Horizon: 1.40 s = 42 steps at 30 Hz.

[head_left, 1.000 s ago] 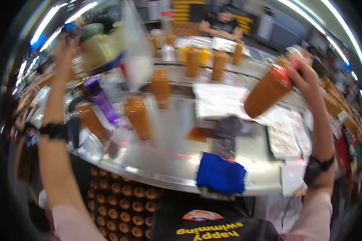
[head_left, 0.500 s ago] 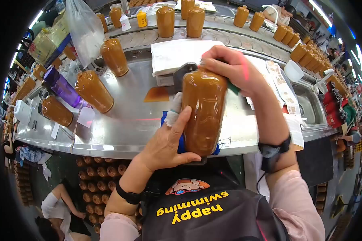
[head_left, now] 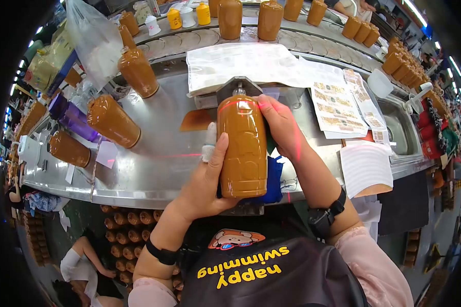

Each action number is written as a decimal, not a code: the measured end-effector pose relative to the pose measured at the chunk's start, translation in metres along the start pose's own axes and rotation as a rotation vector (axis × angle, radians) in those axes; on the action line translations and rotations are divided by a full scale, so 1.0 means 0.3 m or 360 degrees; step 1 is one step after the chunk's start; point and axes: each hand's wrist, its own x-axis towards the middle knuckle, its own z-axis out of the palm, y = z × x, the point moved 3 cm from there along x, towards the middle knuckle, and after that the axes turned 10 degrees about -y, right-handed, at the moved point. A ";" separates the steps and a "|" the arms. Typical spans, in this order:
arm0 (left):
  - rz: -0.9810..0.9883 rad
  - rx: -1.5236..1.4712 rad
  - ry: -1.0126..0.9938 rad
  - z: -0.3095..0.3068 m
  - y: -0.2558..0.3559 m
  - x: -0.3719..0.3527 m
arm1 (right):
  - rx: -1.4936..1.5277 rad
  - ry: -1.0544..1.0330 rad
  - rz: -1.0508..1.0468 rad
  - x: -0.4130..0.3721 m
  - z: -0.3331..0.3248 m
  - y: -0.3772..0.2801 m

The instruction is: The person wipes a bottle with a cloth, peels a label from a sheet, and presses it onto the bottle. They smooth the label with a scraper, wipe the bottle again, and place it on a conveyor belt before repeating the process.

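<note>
A glossy brown bottle [head_left: 243, 153] with raised panels lies tilted in front of me, its narrow neck pointing away into a dark angular holder [head_left: 239, 84]. My left hand [head_left: 208, 176] grips its lower left side, with white wrapping on a finger. At the upper right shoulder of the bottle, my right hand [head_left: 281, 123] presses with the thumb; its other fingers are hidden behind the glass. A bit of green shows beneath that hand, too little to name. Red light lines cross the bottle and my right hand. Blue material [head_left: 274, 179] sits under the bottle.
Several brown bottles [head_left: 113, 121] stand at the left beside a purple bottle [head_left: 74, 117]. White paper [head_left: 241, 61] and printed label sheets [head_left: 340, 102] lie behind and right. A conveyor [head_left: 189, 47] carries more bottles. A sink [head_left: 400, 133] is at the right.
My right hand has come down from the bottle's neck to its upper right side. The bottle has shifted slightly left, and its neck now shows against the holder.
</note>
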 end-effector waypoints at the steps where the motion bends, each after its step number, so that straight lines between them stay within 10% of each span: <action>1: 0.0026 0.0067 0.0018 -0.012 -0.015 0.019 | 0.0028 0.0045 -0.0032 0.006 0.006 -0.019; 6: -0.0061 -0.0032 -0.0001 -0.017 -0.046 0.035 | -0.0123 0.0072 -0.0154 0.034 -0.029 -0.012; 11: -0.0253 -0.0266 -0.0163 -0.181 -0.029 0.021 | -0.1240 0.0194 -0.0479 0.002 -0.171 -0.153; 16: -0.0418 0.0198 0.0558 -0.329 -0.184 0.172 | -0.2459 0.0214 -0.0486 0.108 -0.279 -0.151; 22: -0.0349 0.0714 0.0152 -0.306 -0.298 0.246 | -0.2120 -0.0106 -0.0497 0.106 -0.242 -0.174; 26: -0.0408 0.0774 0.0518 -0.297 -0.201 0.244 | -0.1776 -0.0179 -0.0489 0.101 -0.165 -0.253; 30: -0.0941 -0.0945 0.0153 -0.196 -0.150 0.152 | -0.1461 -0.0390 -0.0226 0.007 -0.126 -0.212; 42: -0.0811 -0.2028 0.0236 -0.204 0.004 0.143 | -0.1457 -0.0283 -0.0230 -0.018 -0.133 -0.372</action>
